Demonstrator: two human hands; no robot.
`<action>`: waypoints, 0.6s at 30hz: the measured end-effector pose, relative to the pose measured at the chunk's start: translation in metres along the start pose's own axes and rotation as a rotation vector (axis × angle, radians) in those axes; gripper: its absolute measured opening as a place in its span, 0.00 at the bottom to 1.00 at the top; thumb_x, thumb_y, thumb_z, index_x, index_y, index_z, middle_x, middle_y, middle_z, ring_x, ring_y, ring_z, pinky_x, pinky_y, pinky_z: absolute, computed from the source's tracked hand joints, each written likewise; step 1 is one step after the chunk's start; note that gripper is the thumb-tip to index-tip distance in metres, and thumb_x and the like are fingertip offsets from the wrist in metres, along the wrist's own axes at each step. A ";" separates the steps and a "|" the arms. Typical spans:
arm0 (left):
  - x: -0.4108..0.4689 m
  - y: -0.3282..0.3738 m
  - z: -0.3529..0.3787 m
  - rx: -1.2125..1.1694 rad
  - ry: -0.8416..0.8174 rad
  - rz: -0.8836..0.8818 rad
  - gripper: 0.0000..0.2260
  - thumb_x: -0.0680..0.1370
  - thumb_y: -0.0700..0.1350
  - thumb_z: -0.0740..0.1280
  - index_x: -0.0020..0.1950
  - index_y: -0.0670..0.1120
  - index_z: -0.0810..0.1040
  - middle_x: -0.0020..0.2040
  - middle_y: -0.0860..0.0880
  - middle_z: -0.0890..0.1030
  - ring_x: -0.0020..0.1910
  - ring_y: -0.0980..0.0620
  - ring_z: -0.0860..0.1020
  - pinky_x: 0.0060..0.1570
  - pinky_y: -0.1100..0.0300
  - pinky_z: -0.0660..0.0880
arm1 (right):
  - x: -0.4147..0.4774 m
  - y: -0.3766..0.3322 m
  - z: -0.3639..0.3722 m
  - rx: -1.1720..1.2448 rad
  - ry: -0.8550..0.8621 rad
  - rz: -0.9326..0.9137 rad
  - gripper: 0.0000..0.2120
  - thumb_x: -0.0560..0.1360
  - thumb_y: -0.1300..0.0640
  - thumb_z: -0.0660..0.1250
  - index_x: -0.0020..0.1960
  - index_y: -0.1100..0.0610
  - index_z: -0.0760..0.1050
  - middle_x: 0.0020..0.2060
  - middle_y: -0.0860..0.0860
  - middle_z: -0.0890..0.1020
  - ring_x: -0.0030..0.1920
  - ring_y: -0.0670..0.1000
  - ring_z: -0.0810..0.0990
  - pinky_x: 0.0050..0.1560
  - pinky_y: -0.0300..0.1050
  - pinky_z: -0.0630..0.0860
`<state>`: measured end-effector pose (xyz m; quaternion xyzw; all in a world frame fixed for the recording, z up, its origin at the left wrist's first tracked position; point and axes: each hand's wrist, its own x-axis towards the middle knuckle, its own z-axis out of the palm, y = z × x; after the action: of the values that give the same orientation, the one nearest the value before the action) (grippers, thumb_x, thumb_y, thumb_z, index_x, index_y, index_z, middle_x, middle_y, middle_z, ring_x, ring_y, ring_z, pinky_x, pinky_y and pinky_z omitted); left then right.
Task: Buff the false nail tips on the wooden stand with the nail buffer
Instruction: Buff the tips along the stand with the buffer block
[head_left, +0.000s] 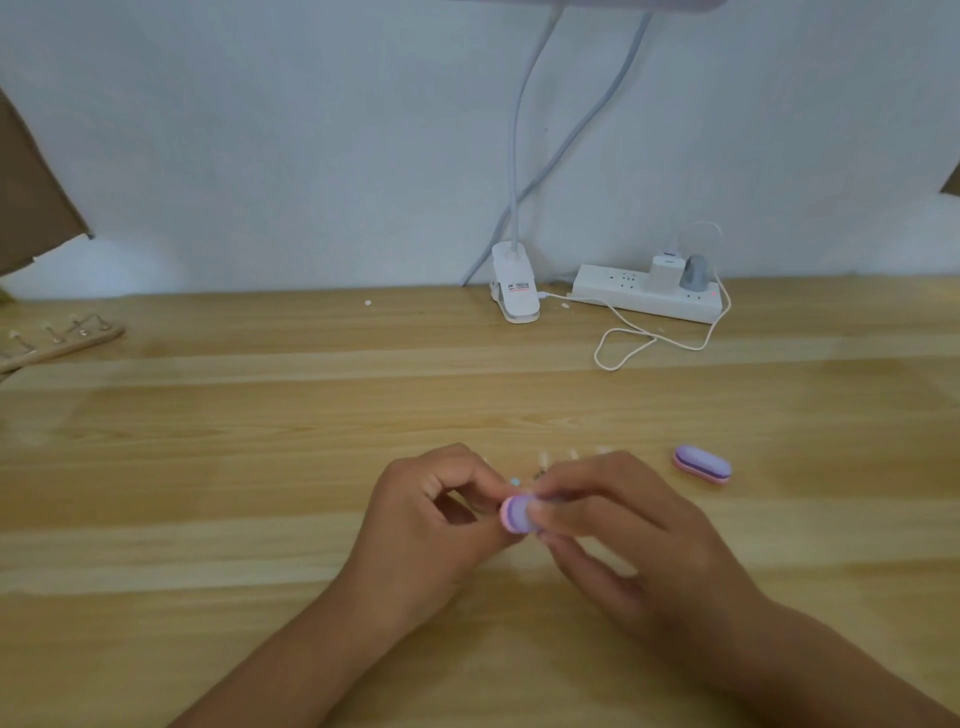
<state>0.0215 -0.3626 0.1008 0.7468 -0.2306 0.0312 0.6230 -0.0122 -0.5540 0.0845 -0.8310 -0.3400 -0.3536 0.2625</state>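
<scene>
The right hand (623, 525) curls its fingers round the purple-and-pink nail buffer (515, 514), whose left end shows between the two hands. The left hand (436, 514) is curled, its fingertips meeting beside the buffer; what it pinches is hidden. Pale false nail tips (571, 455) poke out just beyond the knuckles. A second buffer (702, 464) lies near on the right, and a wooden stand (62, 340) sits far left on the table (260, 467).

A pale wooden table (260, 467) carries a purple buffer (702, 464), a clip lamp (514, 293), a power strip (644, 297) with looped white cable (623, 340), and a wooden stand (57, 343) far left.
</scene>
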 end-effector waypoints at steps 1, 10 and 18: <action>0.000 -0.001 0.000 -0.004 0.015 -0.002 0.07 0.65 0.38 0.80 0.34 0.45 0.84 0.33 0.50 0.81 0.29 0.60 0.76 0.30 0.67 0.71 | 0.000 0.006 -0.003 -0.051 0.005 0.022 0.07 0.77 0.64 0.68 0.51 0.60 0.85 0.50 0.53 0.82 0.49 0.50 0.81 0.55 0.36 0.74; 0.001 0.000 0.000 0.002 0.009 0.029 0.07 0.63 0.45 0.80 0.36 0.44 0.84 0.34 0.49 0.81 0.30 0.57 0.77 0.29 0.63 0.72 | -0.003 0.006 0.000 0.042 -0.033 -0.026 0.05 0.80 0.62 0.67 0.54 0.58 0.81 0.53 0.52 0.81 0.52 0.49 0.79 0.57 0.36 0.72; 0.000 -0.003 0.000 0.027 0.002 0.044 0.07 0.65 0.38 0.80 0.36 0.48 0.85 0.35 0.49 0.82 0.32 0.57 0.78 0.31 0.62 0.74 | -0.001 0.014 -0.011 -0.003 0.037 0.126 0.04 0.78 0.64 0.69 0.50 0.60 0.82 0.51 0.51 0.81 0.52 0.49 0.81 0.57 0.39 0.74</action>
<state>0.0228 -0.3619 0.0983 0.7497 -0.2457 0.0487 0.6125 -0.0067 -0.5712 0.0876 -0.8445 -0.2816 -0.3521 0.2889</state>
